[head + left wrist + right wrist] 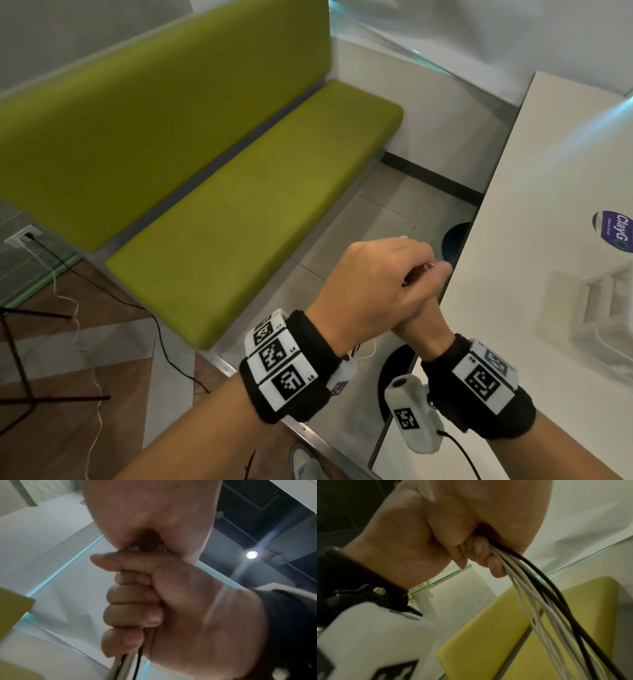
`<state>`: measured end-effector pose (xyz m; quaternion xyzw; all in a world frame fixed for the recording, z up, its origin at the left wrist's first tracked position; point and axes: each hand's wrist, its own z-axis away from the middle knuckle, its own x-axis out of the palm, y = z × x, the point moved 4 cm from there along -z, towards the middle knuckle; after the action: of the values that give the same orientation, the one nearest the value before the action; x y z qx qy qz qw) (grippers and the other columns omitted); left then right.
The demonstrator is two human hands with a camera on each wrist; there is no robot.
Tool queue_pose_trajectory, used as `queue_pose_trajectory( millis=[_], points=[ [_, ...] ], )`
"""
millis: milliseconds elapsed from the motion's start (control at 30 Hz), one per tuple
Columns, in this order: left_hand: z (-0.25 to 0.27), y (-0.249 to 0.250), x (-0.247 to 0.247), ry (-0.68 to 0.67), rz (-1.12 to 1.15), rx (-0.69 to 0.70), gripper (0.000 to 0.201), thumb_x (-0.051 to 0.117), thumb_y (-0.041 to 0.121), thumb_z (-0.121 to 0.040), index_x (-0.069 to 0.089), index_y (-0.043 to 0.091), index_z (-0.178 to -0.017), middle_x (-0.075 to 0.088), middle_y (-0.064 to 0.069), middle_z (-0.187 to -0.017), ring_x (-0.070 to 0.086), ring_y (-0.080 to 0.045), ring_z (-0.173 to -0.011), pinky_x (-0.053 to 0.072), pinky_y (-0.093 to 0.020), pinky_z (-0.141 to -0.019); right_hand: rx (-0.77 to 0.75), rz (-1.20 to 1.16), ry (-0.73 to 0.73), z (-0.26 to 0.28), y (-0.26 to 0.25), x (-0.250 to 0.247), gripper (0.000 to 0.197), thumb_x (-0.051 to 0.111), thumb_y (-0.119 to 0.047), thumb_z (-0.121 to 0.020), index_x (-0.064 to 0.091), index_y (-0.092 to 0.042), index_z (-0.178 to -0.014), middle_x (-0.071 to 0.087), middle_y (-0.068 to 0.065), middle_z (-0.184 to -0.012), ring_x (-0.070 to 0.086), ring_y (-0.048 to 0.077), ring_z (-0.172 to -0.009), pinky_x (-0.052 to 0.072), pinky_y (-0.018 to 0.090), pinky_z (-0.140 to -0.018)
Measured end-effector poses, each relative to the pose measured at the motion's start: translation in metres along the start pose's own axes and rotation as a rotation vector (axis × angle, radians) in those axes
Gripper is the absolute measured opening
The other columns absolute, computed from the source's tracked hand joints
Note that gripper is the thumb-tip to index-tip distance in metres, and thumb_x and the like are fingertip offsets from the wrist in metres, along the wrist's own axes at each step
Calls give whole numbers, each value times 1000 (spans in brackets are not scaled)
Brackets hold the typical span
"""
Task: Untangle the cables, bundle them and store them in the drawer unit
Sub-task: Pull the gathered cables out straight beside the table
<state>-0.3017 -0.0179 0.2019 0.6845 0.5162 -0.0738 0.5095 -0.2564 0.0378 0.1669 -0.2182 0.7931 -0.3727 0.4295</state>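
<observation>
White and black cables [537, 591] hang as one bunch from the right hand [171, 605], fist closed round them, and the left hand [373, 291] clamps over its top, gripping them too; the head view hides the cables

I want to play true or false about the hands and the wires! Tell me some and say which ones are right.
1. The cables are white and black. True.
2. The right hand is open and flat. False: its fingers are curled round the cables.
3. The left hand sits over the right hand. True.
4. The bench is red. False: it is yellow-green.
5. The cables lie on the table. False: they hang down from the hands.
</observation>
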Motion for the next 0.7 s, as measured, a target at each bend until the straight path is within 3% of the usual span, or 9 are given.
queue_pose_trajectory(
  millis=[67, 133, 200, 267, 333, 400, 500, 633, 700],
  points=[
    [-2, -2, -1, -32, 80, -8, 27, 47, 19, -97, 71, 11, -106, 74, -3, -96, 69, -16, -87, 46, -36, -102, -147, 136, 47, -4, -5, 1, 13, 50, 1, -81, 53, -10, -84, 51, -8, -75, 45, 0, -70, 36, 9, -52],
    [-2, -4, -4, -88, 96, 3, 37, 42, 16, -97, 62, 10, -127, 70, -4, -117, 65, -13, -108, 40, -34, -110, -205, 149, 83, -8, -9, 4, 13, 39, -6, -84, 47, -12, -91, 46, -18, -77, 36, 0, -65, 32, 12, -46],
    [-3, -5, -8, -115, 94, 37, 42, 41, 13, -95, 58, 11, -133, 67, -3, -124, 62, -14, -114, 42, -37, -107, -248, 172, 114, -8, -8, 6, 14, 36, -7, -83, 45, -11, -93, 50, -8, -73, 40, 3, -71, 45, 15, -65],
    [-4, -5, -11, -134, 97, 68, 43, 45, 9, -94, 56, 13, -135, 68, -1, -118, 63, -13, -107, 46, -40, -100, -224, 163, 92, -5, -2, 6, 19, 36, -8, -83, 54, -3, -90, 51, 3, -74, 49, 7, -74, 44, 7, -60],
    [-6, -4, -13, -168, 64, 91, 44, 46, 10, -94, 55, 17, -137, 67, 1, -121, 63, -12, -107, 48, -39, -96, -136, 61, 0, -7, 3, 8, 28, 36, -13, -87, 59, 3, -88, 53, 5, -80, 55, 17, -76, 40, 12, -63],
    [-7, -2, -16, -186, 24, 104, 46, 46, 11, -94, 54, 21, -138, 66, 3, -124, 62, -10, -107, 49, -37, -92, -51, -5, -83, -5, 6, 12, 25, 35, -17, -90, 58, -9, -87, 50, -5, -83, 51, 8, -77, 40, 11, -64],
    [-6, -3, -16, -223, 70, 105, 49, 44, 8, -95, 50, 26, -141, 61, 6, -133, 57, -5, -117, 48, -31, -95, 47, 53, -78, -5, 13, 19, 19, 24, -31, -85, 38, -41, -78, 42, -19, -78, 43, -4, -74, 36, 15, -63],
    [-5, -6, -15, -272, 58, 111, 50, 42, 11, -95, 51, 30, -140, 57, 5, -138, 50, -5, -127, 43, -33, -103, 76, 20, -21, -2, 7, 19, 33, 33, -9, -86, 31, -40, -75, 33, -25, -75, 40, -6, -71, 36, 20, -65],
    [-5, -7, -16, -303, 134, 78, 48, 42, 16, -96, 47, 31, -142, 55, 9, -140, 48, -5, -129, 41, -36, -105, 104, -127, 51, -3, -1, 10, 38, 43, 2, -84, 40, -35, -86, 35, -25, -72, 48, 2, -72, 45, 10, -70]
  ],
)
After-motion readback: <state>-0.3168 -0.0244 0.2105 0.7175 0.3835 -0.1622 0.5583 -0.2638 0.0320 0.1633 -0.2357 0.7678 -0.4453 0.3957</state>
